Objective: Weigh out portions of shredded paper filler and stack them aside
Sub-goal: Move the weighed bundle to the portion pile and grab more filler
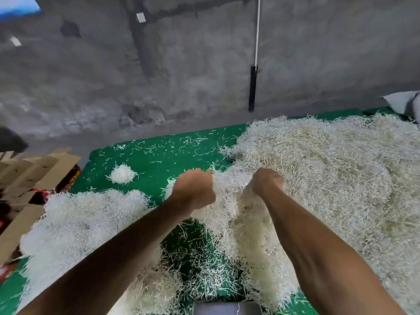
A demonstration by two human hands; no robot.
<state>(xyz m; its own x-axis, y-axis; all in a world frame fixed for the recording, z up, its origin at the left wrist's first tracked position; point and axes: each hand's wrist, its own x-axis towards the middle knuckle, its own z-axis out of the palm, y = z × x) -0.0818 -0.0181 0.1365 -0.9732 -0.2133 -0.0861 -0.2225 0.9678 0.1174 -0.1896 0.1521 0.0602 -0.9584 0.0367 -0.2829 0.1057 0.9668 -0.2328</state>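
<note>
A big heap of pale shredded paper filler (329, 169) covers the right side of a green mat (159, 155). My left hand (194, 189) and my right hand (267, 181) each grip a bunch of a clump of filler (229, 201) that hangs between them above the mat. A lower pile of filler (86, 223) lies at the left under my left forearm. One small tuft (122, 174) sits alone further back. A grey flat surface (227, 309), perhaps a scale, shows at the bottom edge, mostly hidden.
Flattened cardboard pieces (29, 178) lean at the left edge of the mat. A rough grey wall (204, 76) stands behind, with a white cord and black handle (252, 87) hanging on it. A grey sack (402, 102) lies at far right. Loose strands litter the mat.
</note>
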